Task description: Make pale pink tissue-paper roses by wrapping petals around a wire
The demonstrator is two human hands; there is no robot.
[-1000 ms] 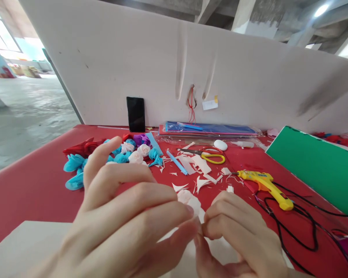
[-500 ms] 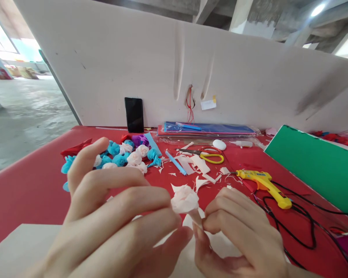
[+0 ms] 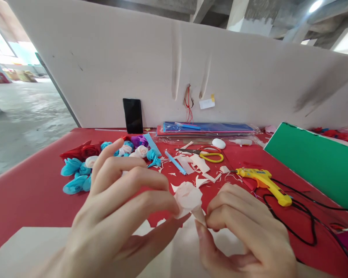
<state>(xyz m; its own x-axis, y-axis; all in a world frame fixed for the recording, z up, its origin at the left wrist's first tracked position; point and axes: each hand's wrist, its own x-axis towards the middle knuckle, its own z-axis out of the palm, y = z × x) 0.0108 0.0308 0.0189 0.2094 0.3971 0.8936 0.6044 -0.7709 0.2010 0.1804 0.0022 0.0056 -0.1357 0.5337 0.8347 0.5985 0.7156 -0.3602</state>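
Observation:
A pale pink paper rose (image 3: 188,196) is held up between my hands, its bloom tilted to the upper left. My right hand (image 3: 246,227) pinches the twisted stem end between thumb and forefinger. With thumb and fingertips, my left hand (image 3: 124,208) grips the petals at the bloom's left side; its other fingers are curled and raised. Beneath both hands lies a sheet of cream paper (image 3: 31,247), partly hidden by them.
Blue, white, red and purple paper flowers (image 3: 78,170) lie left. Paper scraps (image 3: 200,164), scissors (image 3: 211,156) and a blue pen (image 3: 175,162) sit beyond my hands. A yellow glue gun (image 3: 262,183) with black cable rests right, near a green board (image 3: 316,166). A phone (image 3: 132,116) leans on the partition.
My left hand has shifted slightly right and its raised fingers have tilted, uncovering more blue and red flowers. The rose has turned so its bloom faces me more.

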